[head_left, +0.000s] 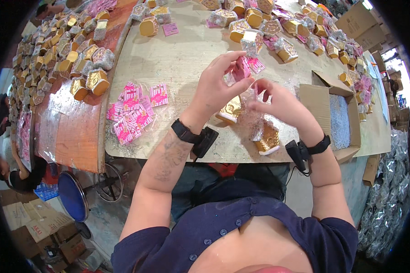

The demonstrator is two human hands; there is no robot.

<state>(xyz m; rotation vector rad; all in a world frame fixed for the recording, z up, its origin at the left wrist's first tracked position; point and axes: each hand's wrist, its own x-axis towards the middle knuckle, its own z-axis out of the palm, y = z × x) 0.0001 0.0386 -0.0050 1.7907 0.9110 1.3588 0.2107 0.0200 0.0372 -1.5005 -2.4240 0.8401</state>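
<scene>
My left hand (218, 79) is closed on a pink card tag (242, 69), held up over the table between thumb and fingers. Close beside it, my right hand (280, 102) has its thumb and fingers bent together in a pinch; whatever is in them is too small or blurred to name. Below the hands lie a gold house-shaped ornament (231, 110) and a second gold ornament (267, 138) with a white base, nearest the table's front edge. To the left of my left forearm lies a loose pile of pink-and-white printed tags (133, 111), some with thin strings.
An open cardboard box (318, 107) with pale shredded filling (340, 119) stands at the right. Gold ornaments in clear wrap (253, 42) crowd the table's far side. Many more (79, 88) cover the orange-brown table on the left. A blue round stool (73, 196) stands below it.
</scene>
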